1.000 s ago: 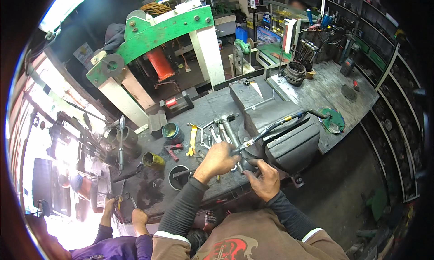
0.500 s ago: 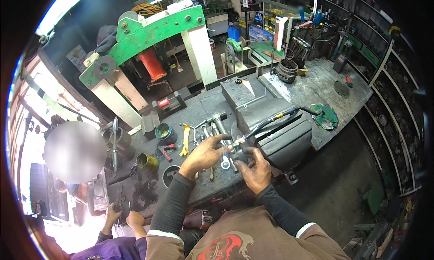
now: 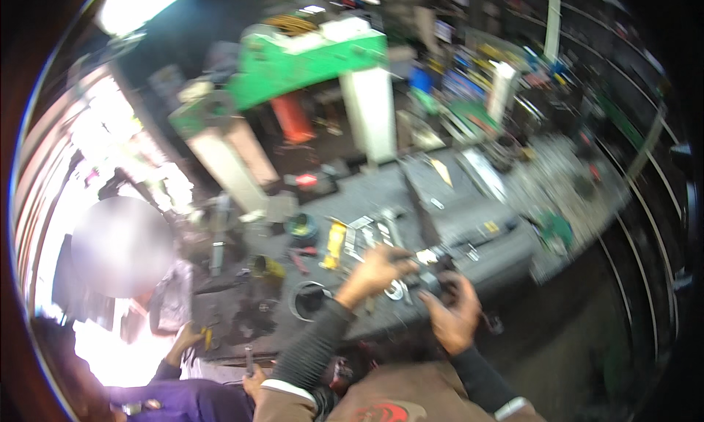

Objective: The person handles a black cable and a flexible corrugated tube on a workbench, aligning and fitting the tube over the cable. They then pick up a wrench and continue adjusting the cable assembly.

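Note:
Motion blurs the view. At the bench's front edge, my right hand (image 3: 452, 318) curls its fingers and thumb round a small dark part (image 3: 431, 281). My left hand (image 3: 375, 272) reaches in from the other side, its fingers bent beside the part and the shiny end of a long dark shaft (image 3: 473, 235); whether they grip anything is smeared. The shaft lies over a dark boxy metal block (image 3: 506, 255). Behind my left hand are several spanners (image 3: 350, 240) and a yellow tool (image 3: 334, 244). A ring-ended tool (image 3: 397, 290) lies between my hands.
A round tin (image 3: 306, 301) stands left of my left forearm, with a yellow can (image 3: 268, 275) and a blue-rimmed tub (image 3: 301, 228) beyond. A green-and-white press frame (image 3: 308, 66) rises behind the bench (image 3: 345, 202). At lower left a co-worker in purple (image 3: 180, 400) handles tools.
The whole view has swung, so the bench and press appear farther right and lower. My hands stay close together around the part. The co-worker's right hand now holds up a shiny tool.

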`<state>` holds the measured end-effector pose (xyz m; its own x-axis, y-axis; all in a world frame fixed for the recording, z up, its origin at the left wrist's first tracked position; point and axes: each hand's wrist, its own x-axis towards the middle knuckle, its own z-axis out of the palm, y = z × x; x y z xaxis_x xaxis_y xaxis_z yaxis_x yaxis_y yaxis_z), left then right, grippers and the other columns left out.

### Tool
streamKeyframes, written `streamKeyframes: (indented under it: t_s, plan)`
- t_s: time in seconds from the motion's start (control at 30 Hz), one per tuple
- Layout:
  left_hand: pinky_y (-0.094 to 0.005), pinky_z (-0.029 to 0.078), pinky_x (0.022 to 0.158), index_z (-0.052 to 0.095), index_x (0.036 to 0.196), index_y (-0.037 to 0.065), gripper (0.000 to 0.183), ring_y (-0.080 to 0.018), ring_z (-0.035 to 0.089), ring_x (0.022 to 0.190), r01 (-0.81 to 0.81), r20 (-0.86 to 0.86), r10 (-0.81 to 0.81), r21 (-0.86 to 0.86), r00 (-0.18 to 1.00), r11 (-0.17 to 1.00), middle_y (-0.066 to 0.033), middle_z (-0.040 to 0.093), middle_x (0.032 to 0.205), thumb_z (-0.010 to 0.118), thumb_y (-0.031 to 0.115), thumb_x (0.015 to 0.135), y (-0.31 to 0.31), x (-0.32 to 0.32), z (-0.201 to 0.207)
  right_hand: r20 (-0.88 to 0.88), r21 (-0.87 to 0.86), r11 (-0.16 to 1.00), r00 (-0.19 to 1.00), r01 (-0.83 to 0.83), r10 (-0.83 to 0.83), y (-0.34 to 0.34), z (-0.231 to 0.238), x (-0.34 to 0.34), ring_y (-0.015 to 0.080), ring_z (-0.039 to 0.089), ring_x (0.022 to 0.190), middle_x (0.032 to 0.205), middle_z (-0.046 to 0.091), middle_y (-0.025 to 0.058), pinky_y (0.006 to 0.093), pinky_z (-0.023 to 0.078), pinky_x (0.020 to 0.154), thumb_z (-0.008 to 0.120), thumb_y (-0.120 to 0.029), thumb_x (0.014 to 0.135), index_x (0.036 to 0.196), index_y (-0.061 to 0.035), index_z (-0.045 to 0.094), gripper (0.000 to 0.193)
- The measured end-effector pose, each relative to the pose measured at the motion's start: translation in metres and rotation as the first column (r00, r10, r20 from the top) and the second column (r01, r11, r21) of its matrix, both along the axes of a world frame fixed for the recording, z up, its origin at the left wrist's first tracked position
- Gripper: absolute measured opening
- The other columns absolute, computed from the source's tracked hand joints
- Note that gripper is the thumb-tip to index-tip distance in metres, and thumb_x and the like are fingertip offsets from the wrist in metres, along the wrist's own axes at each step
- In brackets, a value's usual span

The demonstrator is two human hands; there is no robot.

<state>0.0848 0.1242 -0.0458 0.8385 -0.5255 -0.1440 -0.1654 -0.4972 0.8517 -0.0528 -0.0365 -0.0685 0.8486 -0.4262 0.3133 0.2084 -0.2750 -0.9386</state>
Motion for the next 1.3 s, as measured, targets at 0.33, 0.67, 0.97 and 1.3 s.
streamKeyframes:
  t_s: [0.33,0.67,0.97,1.3]
  plan:
    - [-0.042,0.053,0.068,0.073,0.088,-0.007,0.028,-0.0303,0.072,0.072,0.059,0.235,0.003,-0.256,0.972,0.965,-0.0222,0.073,0.077,0.071,0.02,0.083,-0.014,-0.001,-0.025,-0.25,-0.488,0.853,0.966,-0.184,0.066,0.003,0.08,0.068,0.0363,0.067,0.113,0.119,0.071,0.0219,0.043,0.052,0.097,0.072,-0.031,0.096,0.134,0.0015,0.059,0.051]
    - [-0.052,0.054,0.075,0.069,0.075,-0.009,0.043,-0.0488,0.068,0.081,-0.216,0.342,0.282,-0.219,0.896,0.951,-0.0314,0.067,0.078,0.074,0.032,0.087,-0.037,-0.004,-0.03,-0.108,0.11,0.955,0.952,-0.276,0.287,-0.005,-0.03,0.0,0.0263,0.06,0.117,0.13,0.062,0.0156,0.0389,0.051,0.098,0.069,-0.001,0.094,0.145,0.0033,0.047,0.056]
    - [-0.0517,0.054,0.07,0.069,0.07,-0.008,0.041,-0.0492,0.068,0.078,-0.118,0.373,0.176,-0.173,0.911,0.978,-0.0305,0.065,0.072,0.077,0.031,0.079,-0.038,0.01,-0.037,0.173,-0.001,0.98,0.965,-0.199,0.196,-0.014,-0.12,0.087,0.0316,0.059,0.126,0.136,0.061,0.0226,0.0401,0.047,0.106,0.059,-0.003,0.1,0.139,0.0068,0.052,0.04]
    - [-0.0483,0.056,0.083,0.072,0.098,-0.002,0.034,-0.0428,0.07,0.09,0.032,0.217,-0.001,-0.139,0.976,0.99,-0.0269,0.071,0.094,0.073,0.024,0.076,-0.017,-0.004,-0.01,-0.17,0.377,0.917,0.964,-0.127,0.204,0.023,0.049,-0.005,0.0175,0.065,0.106,0.116,0.068,0.0082,0.0332,0.051,0.094,0.07,-0.002,0.092,0.124,0.0,0.06,0.033]
